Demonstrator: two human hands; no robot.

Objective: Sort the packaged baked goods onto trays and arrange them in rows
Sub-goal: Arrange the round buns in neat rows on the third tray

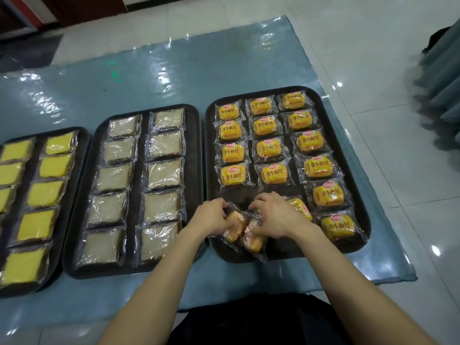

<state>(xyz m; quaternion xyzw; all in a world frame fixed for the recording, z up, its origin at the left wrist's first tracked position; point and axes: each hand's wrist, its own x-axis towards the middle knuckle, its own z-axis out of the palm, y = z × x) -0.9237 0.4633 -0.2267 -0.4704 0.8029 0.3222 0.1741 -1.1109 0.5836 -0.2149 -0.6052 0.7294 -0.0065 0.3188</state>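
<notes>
Under the fingers (256, 204) of both hands, at the near end of the right-hand tray (364, 195): two wrapped buns, label side down, lying touching. Left hand (211, 216) closed on the left bun (233, 229); right hand (275, 215) closed on the right bun (254, 239). Beyond the fingers, three columns of orange-labelled packets (265, 148), label up; one more packet (298, 207) tilted just right of the right hand. Left of the fingers, a tray of pale slices (164, 173), then a tray of yellow slices (46, 197). Likely risks: wrappers slipping on turning, knuckles nudging the tilted packet or nearest row, buns set down crooked or label down.
</notes>
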